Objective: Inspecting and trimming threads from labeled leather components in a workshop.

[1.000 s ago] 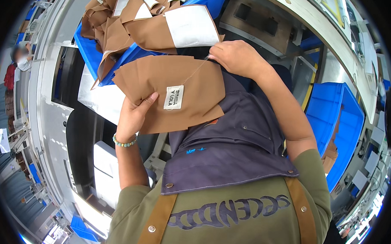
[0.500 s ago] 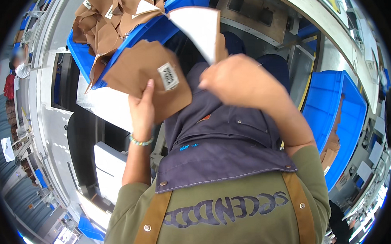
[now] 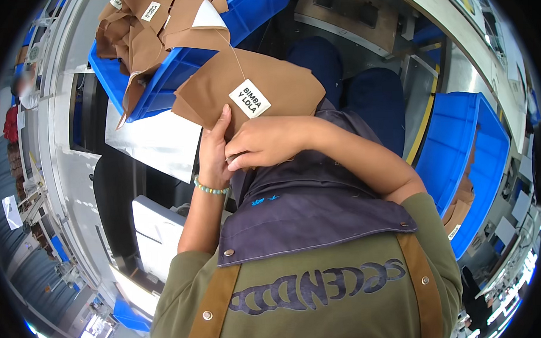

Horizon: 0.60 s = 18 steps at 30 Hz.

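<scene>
My left hand (image 3: 212, 152), with a beaded bracelet at the wrist, holds a stack of brown cut panels (image 3: 285, 82), thumb on top and fingers underneath. The top panel bears a white label patch (image 3: 249, 99) with dark print. A thin thread runs from this patch up to the brown pieces (image 3: 144, 45) heaped in a blue bin (image 3: 178, 71) at the upper left. My right hand (image 3: 272, 140) lies across the stack's near edge, its fingers curled closed against my left fingers. Whatever they pinch is hidden.
A second blue bin (image 3: 448, 145) with brown pieces (image 3: 459, 204) in it stands at the right. Beneath the left bin lies a white board (image 3: 153, 140). A metal machine bed (image 3: 74, 176) runs along the left. Another person (image 3: 26, 91) is far left.
My right hand has come down and left from a raised white-faced brown piece to my left hand. That raised piece no longer shows apart. The stack has shifted right and turned.
</scene>
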{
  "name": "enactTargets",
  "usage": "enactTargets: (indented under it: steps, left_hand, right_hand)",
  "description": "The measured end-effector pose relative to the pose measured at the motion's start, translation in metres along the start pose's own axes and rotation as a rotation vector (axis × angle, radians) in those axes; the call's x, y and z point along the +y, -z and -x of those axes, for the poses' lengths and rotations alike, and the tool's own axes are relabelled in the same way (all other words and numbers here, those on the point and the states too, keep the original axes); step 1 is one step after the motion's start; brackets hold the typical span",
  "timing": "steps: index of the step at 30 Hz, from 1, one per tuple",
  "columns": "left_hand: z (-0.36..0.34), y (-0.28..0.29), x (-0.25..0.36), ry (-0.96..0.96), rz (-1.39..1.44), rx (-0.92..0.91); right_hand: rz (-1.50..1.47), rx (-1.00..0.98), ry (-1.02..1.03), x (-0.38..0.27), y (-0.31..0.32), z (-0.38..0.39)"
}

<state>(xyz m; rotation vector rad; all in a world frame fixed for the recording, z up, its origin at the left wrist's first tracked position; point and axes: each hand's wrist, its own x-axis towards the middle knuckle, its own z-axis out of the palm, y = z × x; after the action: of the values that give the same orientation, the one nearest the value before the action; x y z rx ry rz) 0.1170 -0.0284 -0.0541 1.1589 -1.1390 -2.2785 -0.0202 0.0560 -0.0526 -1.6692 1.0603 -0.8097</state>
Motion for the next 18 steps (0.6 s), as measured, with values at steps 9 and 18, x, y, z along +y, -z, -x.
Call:
enactTargets:
  steps: [9,18]
  left_hand:
    - [0.002,0.046,0.036,0.011,-0.255,-0.111]
    - [0.009,0.073,0.061,-0.055,-0.367,-0.093]
  right_hand:
    - [-0.235,0.731,0.175,0.021,0.066,-0.008]
    - [0.741,0.434,-0.055,0.04,0.099,0.026]
